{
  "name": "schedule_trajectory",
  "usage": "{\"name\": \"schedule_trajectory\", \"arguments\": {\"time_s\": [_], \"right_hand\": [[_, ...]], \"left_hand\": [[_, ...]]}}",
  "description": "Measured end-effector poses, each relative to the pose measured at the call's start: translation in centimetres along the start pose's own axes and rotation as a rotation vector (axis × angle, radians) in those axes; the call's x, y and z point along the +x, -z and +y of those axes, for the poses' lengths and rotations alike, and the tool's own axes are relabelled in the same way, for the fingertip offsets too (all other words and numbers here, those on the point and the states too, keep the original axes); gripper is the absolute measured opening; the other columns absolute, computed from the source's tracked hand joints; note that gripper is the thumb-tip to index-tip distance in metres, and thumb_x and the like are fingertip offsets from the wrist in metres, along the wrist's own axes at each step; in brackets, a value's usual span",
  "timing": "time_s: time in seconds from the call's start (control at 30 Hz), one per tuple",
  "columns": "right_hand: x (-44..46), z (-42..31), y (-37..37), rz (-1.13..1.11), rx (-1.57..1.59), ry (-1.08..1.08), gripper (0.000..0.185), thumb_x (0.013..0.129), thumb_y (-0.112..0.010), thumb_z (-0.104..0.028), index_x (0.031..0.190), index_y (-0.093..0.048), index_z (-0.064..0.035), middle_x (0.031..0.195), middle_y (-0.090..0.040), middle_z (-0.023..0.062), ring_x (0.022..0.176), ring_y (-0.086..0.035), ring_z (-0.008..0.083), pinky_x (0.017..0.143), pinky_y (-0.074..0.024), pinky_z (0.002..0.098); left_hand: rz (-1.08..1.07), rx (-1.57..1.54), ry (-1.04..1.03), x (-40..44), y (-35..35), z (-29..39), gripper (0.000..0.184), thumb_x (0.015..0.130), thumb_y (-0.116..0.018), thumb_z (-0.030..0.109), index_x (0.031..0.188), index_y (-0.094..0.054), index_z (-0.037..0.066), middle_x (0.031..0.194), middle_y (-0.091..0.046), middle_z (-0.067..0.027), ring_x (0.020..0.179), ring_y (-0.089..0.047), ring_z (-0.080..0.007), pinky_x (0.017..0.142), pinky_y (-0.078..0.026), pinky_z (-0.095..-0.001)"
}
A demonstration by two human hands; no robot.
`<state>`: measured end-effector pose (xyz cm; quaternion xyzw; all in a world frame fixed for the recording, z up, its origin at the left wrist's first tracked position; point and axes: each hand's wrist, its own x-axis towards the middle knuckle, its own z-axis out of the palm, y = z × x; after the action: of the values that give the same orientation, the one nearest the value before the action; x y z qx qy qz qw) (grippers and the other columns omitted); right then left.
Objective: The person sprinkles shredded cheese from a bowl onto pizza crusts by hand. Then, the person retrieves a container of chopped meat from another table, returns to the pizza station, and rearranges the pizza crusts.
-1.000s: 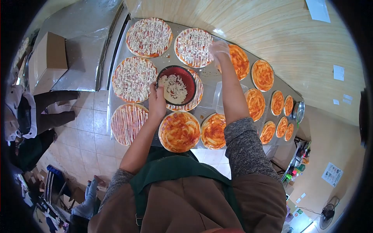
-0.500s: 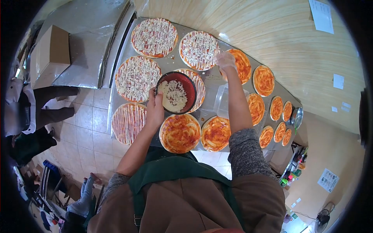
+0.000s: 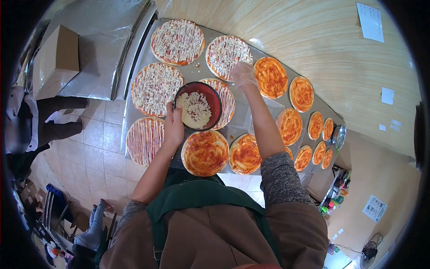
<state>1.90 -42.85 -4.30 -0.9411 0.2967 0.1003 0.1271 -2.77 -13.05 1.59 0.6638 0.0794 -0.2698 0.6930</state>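
Note:
My left hand (image 3: pixel 174 125) grips the left rim of a dark bowl with a red inside (image 3: pixel 214 104), partly filled with crumbled white cheese (image 3: pixel 196 109). The bowl hangs over a sauce-striped pizza (image 3: pixel 227 104), hiding much of it. In a clear glove, my right hand (image 3: pixel 244 74) is over the lower right edge of a cheese-covered pizza (image 3: pixel 227 53); its fingers look bunched, and whether they hold anything is too small to tell. To its right lies a pizza with only red sauce (image 3: pixel 270 78).
More pizzas cover the metal table (image 3: pixel 242 105), cheese-topped ones at left and red-sauced ones at right. A clear plastic container (image 3: pixel 270 109) sits beside my right forearm. A cardboard box (image 3: pixel 58 60) is at upper left. Another person's legs (image 3: pixel 60 116) show at left.
My right hand has moved left and slightly down, from the red-sauced pizza's edge toward the cheese-covered one. The bowl in my left hand has shifted slightly left.

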Motion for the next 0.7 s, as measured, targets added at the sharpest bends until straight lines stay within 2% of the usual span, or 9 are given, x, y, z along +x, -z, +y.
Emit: {"name": "schedule_trajectory", "arguments": {"time_s": [0.03, 0.13, 0.2, 0.27, 0.43, 0.53, 0.7], "right_hand": [[-0.3, -0.5, 0.4, -0.028, -0.02, -0.007, 0.013, 0.074, -0.062, -0.02, 0.08, -0.069, -0.0097, 0.089, -0.067, 0.0109, 0.086, -0.063, 0.0281, 0.082, -0.0488, 0.0364], [0.4, 0.1, -2.2, 0.14, 0.223, 0.206, 0.012, 0.074, -0.062, -0.019, 0.079, -0.068, -0.0092, 0.086, -0.066, 0.0119, 0.085, -0.063, 0.028, 0.081, -0.0491, 0.0356], [0.8, -1.0, -1.5, 0.101, -0.027, 0.344, 0.012, 0.074, -0.062, -0.02, 0.079, -0.068, -0.0101, 0.087, -0.066, 0.0116, 0.085, -0.064, 0.0275, 0.08, -0.0494, 0.0355], [1.8, -3.1, -2.1, 0.047, 0.106, 0.124, 0.011, 0.074, -0.063, -0.019, 0.08, -0.069, -0.0119, 0.088, -0.067, 0.0114, 0.083, -0.064, 0.0266, 0.078, -0.0501, 0.0351], [0.7, -2.1, -0.1, -0.007, -0.317, 0.284, 0.011, 0.072, -0.061, -0.015, 0.075, -0.069, -0.0072, 0.082, -0.066, 0.016, 0.08, -0.066, 0.0299, 0.074, -0.0521, 0.0378], [2.2, 1.9, -0.8, -0.062, -0.356, 0.133, 0.017, 0.08, -0.056, -0.013, 0.083, -0.07, -0.0046, 0.095, -0.067, 0.0137, 0.086, -0.067, 0.0296, 0.079, -0.0538, 0.0356], [6.1, 5.6, 0.3, 0.057, -0.415, 0.079, 0.019, 0.081, -0.055, -0.015, 0.085, -0.071, -0.0057, 0.095, -0.067, 0.0154, 0.088, -0.066, 0.0288, 0.079, -0.053, 0.0362]], "left_hand": [[-0.012, 0.006, -0.02, 0.1, 0.1, -0.2, 0.037, 0.097, -0.037, 0.028, 0.122, -0.04, 0.0, 0.108, -0.055, -0.0144, 0.099, -0.051, -0.018, 0.089, -0.039, -0.0296], [0.001, 0.065, 0.017, -0.1, 0.3, -0.2, 0.04, 0.096, -0.037, 0.03, 0.123, -0.04, 0.0, 0.109, -0.056, -0.0159, 0.099, -0.052, -0.02, 0.09, -0.039, -0.0305], [0.005, 0.099, 0.059, -0.2, 0.3, -0.2, 0.041, 0.096, -0.037, 0.03, 0.123, -0.039, 0.0, 0.11, -0.056, -0.0172, 0.1, -0.052, -0.0211, 0.09, -0.039, -0.0313], [0.0, 0.1, 0.072, -0.3, 0.3, -0.4, 0.042, 0.095, -0.038, 0.031, 0.124, -0.039, 0.0, 0.111, -0.056, -0.0177, 0.101, -0.052, -0.0218, 0.09, -0.039, -0.0317], [0.001, -0.002, -0.023, -0.4, 0.3, -1.8, 0.042, 0.095, -0.038, 0.03, 0.125, -0.039, 0.0, 0.115, -0.054, -0.0167, 0.102, -0.053, -0.0215, 0.09, -0.04, -0.0315], [0.039, -0.119, 0.04, -1.1, 0.4, -1.1, 0.04, 0.096, -0.037, 0.027, 0.125, -0.038, -0.001, 0.115, -0.054, -0.0156, 0.102, -0.053, -0.0203, 0.09, -0.041, -0.031], [-0.017, -0.149, -0.005, -1.3, 0.9, -1.2, 0.039, 0.097, -0.036, 0.025, 0.125, -0.038, -0.002, 0.114, -0.054, -0.0158, 0.104, -0.053, -0.0196, 0.091, -0.041, -0.0307]]}}
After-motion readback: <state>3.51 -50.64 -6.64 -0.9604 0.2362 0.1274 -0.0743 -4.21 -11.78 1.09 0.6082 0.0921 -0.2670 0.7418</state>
